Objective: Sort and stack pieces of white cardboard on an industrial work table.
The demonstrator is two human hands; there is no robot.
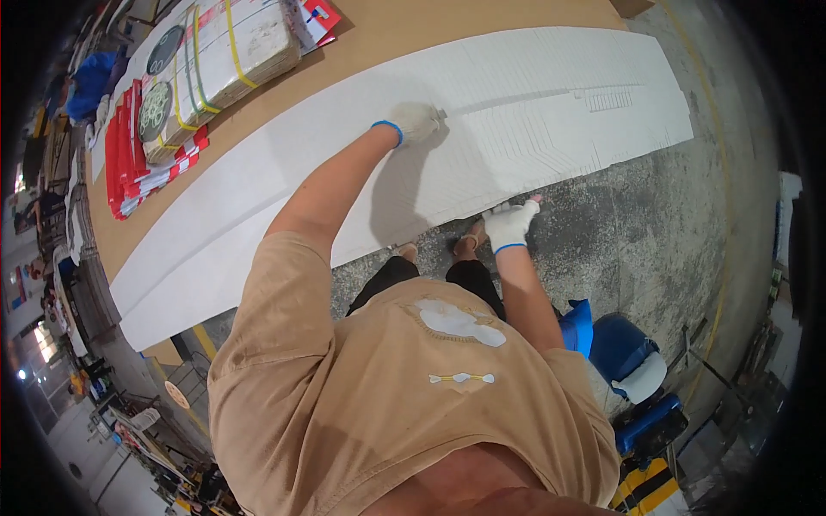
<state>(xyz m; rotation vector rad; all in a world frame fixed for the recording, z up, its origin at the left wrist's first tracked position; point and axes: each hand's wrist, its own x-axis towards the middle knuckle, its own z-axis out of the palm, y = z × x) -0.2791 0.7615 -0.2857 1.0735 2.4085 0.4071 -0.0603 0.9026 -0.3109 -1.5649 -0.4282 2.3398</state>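
White sheets (516, 129) lie in a long, fanned row across the table, their edges overlapping in fine steps toward the right. My left hand (415, 125), in a white glove with a blue cuff, is over the middle of the row. Its fingers are curled together, with a small greyish bit at their tips that I cannot make out. Beside the near edge of the sheets is my right hand (509, 224), also gloved in white. Its fingers are spread, and a bare pinkish fingertip shows. Nothing is visible in its grasp.
A strapped white bundle (232, 60) sits on the brown tabletop (379, 39) at the far left, with red-and-white packets (129, 155) beside it. Behind me on the right stands a blue chair (624, 348). Speckled grey concrete floor (619, 224) borders the table.
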